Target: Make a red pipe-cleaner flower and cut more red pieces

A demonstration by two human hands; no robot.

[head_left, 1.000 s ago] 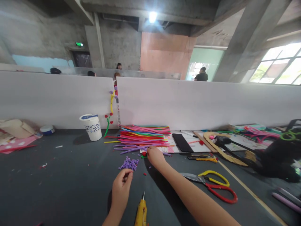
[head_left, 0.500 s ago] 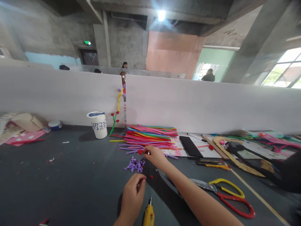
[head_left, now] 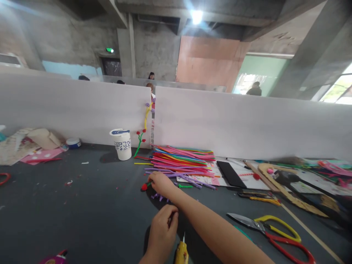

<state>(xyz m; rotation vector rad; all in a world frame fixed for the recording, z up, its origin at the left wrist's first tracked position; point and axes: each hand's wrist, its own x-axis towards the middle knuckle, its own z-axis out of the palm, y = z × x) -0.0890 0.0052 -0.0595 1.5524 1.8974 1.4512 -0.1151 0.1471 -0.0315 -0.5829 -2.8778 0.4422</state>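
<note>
Apparently, the right hand's (head_left: 160,182) grip is narrow, its fingertips closed on the green stem of a red ball (head_left: 143,187), held above the desk (head_left: 85,212), nearer its far edge and just left of the purple snippets (head_left: 159,197). The left hand (head_left: 163,231) is loosely curled nearer the front edge; whether its grip holds anything cannot be told.

The right wrist and forearm pass right over the snippets, so a low sweep could scatter them. The left hand sits just beside the metal tip of a yellow glue gun (head_left: 182,253); if that is hot, a small slip could burn a finger. The scissors (head_left: 246,221) point toward the right forearm, which could brush the blades on a careless swing back.

Half a second ago the red ball was behind the snippets; now it is farther left, the arm hides more of the snippets, and a short green piece (head_left: 185,186) is uncovered.
</note>
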